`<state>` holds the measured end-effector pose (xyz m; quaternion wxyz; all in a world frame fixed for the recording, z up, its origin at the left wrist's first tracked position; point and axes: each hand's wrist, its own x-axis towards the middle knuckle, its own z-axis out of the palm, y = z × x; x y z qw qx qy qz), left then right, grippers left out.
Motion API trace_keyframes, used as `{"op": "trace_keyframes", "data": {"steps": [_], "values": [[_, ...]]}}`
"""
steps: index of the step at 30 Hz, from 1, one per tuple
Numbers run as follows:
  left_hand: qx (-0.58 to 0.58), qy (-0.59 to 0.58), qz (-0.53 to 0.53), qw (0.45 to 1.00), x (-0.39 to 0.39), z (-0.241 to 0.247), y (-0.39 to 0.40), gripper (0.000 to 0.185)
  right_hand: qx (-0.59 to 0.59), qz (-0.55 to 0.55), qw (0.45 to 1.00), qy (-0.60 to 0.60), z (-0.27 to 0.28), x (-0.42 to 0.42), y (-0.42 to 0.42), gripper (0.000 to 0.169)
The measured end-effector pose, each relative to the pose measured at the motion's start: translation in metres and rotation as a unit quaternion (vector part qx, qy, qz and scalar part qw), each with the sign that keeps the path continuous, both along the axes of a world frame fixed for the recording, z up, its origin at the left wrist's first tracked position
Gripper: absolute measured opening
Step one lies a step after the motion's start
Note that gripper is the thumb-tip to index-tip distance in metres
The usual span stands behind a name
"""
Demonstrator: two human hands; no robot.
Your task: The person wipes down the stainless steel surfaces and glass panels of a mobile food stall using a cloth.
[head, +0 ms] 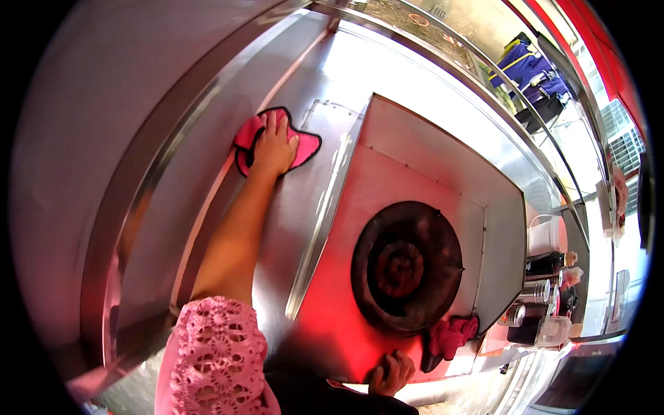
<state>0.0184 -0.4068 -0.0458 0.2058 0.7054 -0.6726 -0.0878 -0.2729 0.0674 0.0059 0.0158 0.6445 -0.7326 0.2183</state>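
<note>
My left hand (274,148) is stretched far forward and pressed on a pink cloth with black edging (307,148). The cloth lies partly folded against a stainless-steel panel (290,207), next to a pale seam strip. My right hand (392,372), fingers curled, is low in the view at the front edge of the stove; whether it grips that edge cannot be seen. Beyond it sits a round, dark gas burner (407,267) within a steel surround (415,150). A second, crumpled pink cloth (450,336) lies close to the burner, to the right of my right hand.
Right of the surround stand a white bucket (548,234), a dark bottle (544,263), metal-lidded jars (534,291) and a clear plastic container (553,331). A metal rail (498,98) curves along the far side. Blue bags (526,70) are outside it.
</note>
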Motion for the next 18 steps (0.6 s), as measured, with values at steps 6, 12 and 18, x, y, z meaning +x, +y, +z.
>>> {"op": "trace_keyframes", "data": {"steps": [6, 12, 18], "values": [[-0.009, -0.043, -0.143, 0.989, -0.044, 0.015, -0.095, 0.051, -0.06, -0.02, 0.998, 0.032, -0.013, 0.004, -0.016, 0.029], [-0.16, 0.047, -0.368, 0.914, -0.049, 0.003, -0.051, 0.032, -0.042, -0.02, 0.998, 0.053, -0.015, 0.006, -0.012, 0.027], [0.119, 0.738, -0.069, 0.661, -0.071, 0.078, -0.023, 0.036, -0.031, -0.032, 0.999, 0.03, -0.012, 0.005, -0.012, 0.029]]}}
